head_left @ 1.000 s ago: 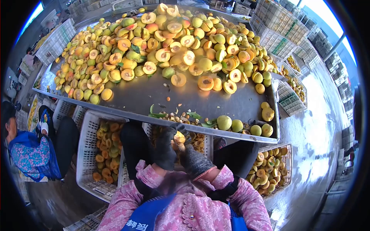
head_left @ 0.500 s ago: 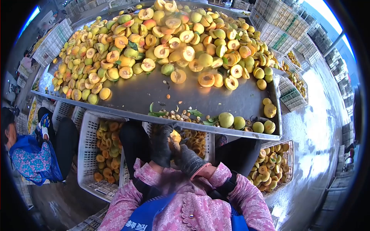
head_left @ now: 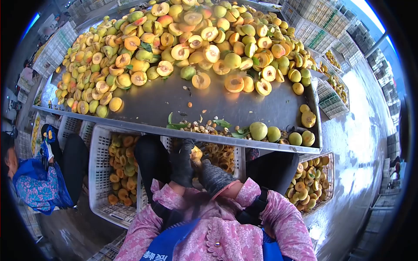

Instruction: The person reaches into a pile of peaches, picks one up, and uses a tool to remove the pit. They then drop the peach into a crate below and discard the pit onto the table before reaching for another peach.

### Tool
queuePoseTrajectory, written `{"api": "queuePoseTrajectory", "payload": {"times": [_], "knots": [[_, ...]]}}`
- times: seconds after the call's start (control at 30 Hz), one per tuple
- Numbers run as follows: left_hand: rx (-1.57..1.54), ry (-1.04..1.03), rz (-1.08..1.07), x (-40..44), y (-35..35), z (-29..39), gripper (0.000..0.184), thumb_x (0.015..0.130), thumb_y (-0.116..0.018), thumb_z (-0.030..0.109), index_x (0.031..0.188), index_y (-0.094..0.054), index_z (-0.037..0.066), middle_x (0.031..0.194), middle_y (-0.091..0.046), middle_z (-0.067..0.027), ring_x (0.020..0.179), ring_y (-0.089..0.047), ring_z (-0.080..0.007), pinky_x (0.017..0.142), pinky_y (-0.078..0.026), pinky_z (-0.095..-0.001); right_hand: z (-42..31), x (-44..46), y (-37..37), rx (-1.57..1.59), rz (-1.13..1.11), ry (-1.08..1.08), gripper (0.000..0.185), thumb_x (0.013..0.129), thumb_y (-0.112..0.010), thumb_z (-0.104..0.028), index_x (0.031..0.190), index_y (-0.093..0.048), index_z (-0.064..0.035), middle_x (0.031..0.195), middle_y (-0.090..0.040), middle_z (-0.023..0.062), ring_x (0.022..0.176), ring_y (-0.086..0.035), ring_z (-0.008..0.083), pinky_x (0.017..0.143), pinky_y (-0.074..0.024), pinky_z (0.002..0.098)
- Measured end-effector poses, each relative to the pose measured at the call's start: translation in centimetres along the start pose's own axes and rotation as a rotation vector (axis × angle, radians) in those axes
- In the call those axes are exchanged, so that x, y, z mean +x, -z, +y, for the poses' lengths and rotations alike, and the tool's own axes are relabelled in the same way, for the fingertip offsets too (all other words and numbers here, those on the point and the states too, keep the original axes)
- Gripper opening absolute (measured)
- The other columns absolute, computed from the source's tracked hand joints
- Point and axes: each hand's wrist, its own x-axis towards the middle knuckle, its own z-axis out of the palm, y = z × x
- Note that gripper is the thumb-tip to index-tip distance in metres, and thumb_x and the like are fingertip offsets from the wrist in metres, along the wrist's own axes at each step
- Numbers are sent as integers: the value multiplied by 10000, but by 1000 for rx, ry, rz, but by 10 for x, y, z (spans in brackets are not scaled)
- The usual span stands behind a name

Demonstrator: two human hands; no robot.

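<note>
Left hand (head_left: 181, 167) gripping a fruit (head_left: 196, 154) just off the near edge of the table (head_left: 209, 103), right hand (head_left: 214, 175) curled beside it, can't tell around what. Pits (head_left: 200, 129) litter that edge.

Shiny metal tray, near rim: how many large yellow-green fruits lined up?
4: two rounded yellow-green fruits side by side, two more further right, nearer the corner. None seems hidden.

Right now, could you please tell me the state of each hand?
Left hand: closed, holding a piece of fruit.
Right hand: close against the fruit's near side; whether its fingers grip anything cannot be told.
</note>
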Motion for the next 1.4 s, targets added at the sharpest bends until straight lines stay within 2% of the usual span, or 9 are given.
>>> {"api": "queuePoseTrajectory", "payload": {"times": [0.17,0.53,0.73,0.87,0.97,1.1,1.23,1.33,1.4], "knots": [[-515,543,107,4,-6,10,203,899,-476,158,951,-593,1,900,-615,-108,825,-590,-197,768,-471,-309,-10,-4,1,-65,84,218,375,816,-569,-253,1060,-453,7,725,-562,237,682,-585,416,596,-461,463],[-405,362,-50,3,1,-11,217,866,-554,193,876,-617,-14,792,-596,-32,721,-561,-112,641,-464,-266,39,27,-13,-10,-149,530,297,826,-572,-269,1011,-552,-38,713,-571,142,591,-559,299,498,-427,379],[-304,107,-70,-3,-3,-15,187,853,-557,170,915,-616,4,838,-612,-68,776,-583,-144,691,-480,-299,16,1,22,407,-418,439,338,847,-610,-243,1109,-543,-40,796,-588,14,655,-556,100,545,-446,260],[-441,228,-62,-12,-10,-32,181,847,-556,135,971,-588,6,881,-615,-85,810,-586,-160,739,-488,-305,9,-16,24,773,-347,210,329,816,-628,-255,1063,-554,-51,769,-563,85,686,-557,202,587,-452,337],[-257,147,-181,-1,8,-29,159,833,-558,86,972,-569,10,907,-619,-100,847,-597,-185,766,-487,-311,30,-30,41,1001,-471,-73,353,829,-612,-248,1108,-544,-42,781,-557,47,701,-542,150,606,-461,329],[-107,-64,-32,25,62,31,188,827,-541,93,982,-585,-3,921,-630,-116,878,-610,-221,792,-477,-320,63,-24,26,-210,-78,315,307,826,-547,-251,1038,-583,-32,835,-588,132,707,-565,276,625,-477,361],[-68,188,290,49,148,17,230,838,-566,174,985,-609,2,957,-641,-127,902,-618,-244,781,-477,-338,91,-28,17,-270,-211,323,603,810,-562,-277,1323,-343,-46,924,-529,264,831,-553,413,721,-451,443],[654,113,223,83,170,17,252,832,-586,186,1003,-607,4,975,-638,-142,896,-615,-261,779,-471,-328,92,-27,11,-241,-222,344,567,805,-569,-297,1273,-392,-30,950,-540,254,832,-555,400,719,-444,436],[387,150,141,117,141,24,279,840,-567,183,1016,-597,-31,978,-635,-148,888,-612,-241,786,-470,-315,83,-27,16,-200,-254,304,540,801,-573,-310,1229,-425,-15,967,-544,252,829,-556,390,714,-440,430]]}}
